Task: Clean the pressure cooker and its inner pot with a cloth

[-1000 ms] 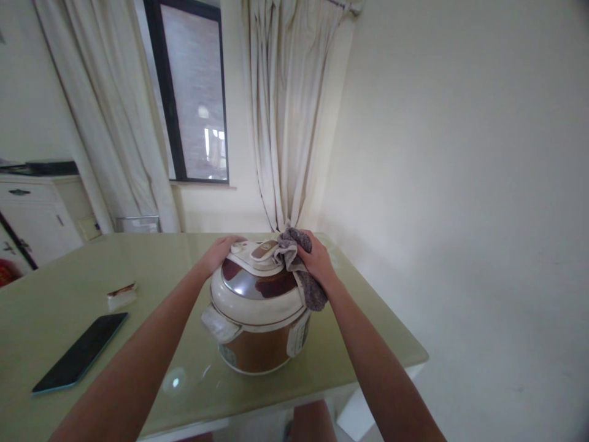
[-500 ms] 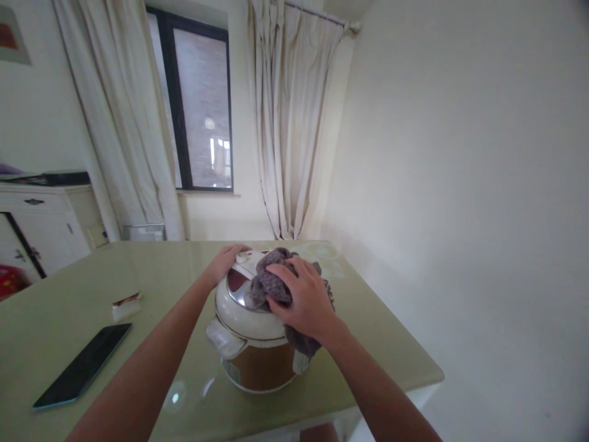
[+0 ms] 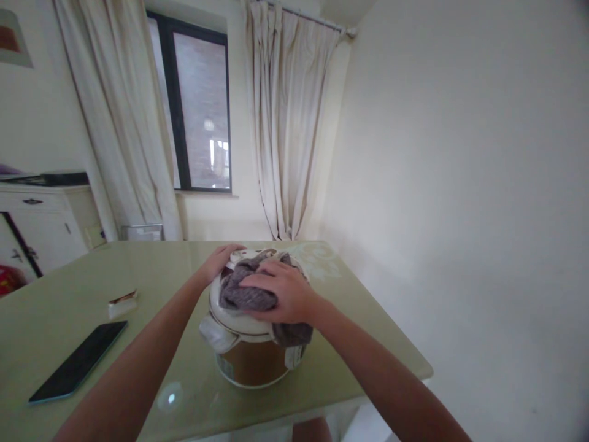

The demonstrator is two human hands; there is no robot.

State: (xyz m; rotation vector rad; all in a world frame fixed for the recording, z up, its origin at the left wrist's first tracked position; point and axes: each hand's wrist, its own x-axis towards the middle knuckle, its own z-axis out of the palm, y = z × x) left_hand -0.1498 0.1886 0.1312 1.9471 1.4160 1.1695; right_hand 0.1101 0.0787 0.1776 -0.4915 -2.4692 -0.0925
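Note:
A rice cooker point(image 3: 252, 365) with a white lid and a brown body stands upright near the table's front edge. My right hand point(image 3: 288, 294) is closed on a bunched grey-brown cloth point(image 3: 248, 288) and presses it against the top of the lid. Part of the cloth hangs down over the cooker's front right side. At the back left of the lid, my left hand point(image 3: 219, 263) grips the rim, its fingertips partly out of sight. The cloth and right hand cover much of the lid.
On the pale green table point(image 3: 156, 276), a dark tablet or phone point(image 3: 79, 361) lies to the left, with a small white and brown packet point(image 3: 123, 304) behind it. A white cabinet point(image 3: 46, 215) stands at far left. A wall point(image 3: 460, 215) rises along the right.
My right hand has wiped the cloth leftward across the lid, covering its shiny panel. My left hand stays at the lid's back left. The whole view has shifted slightly.

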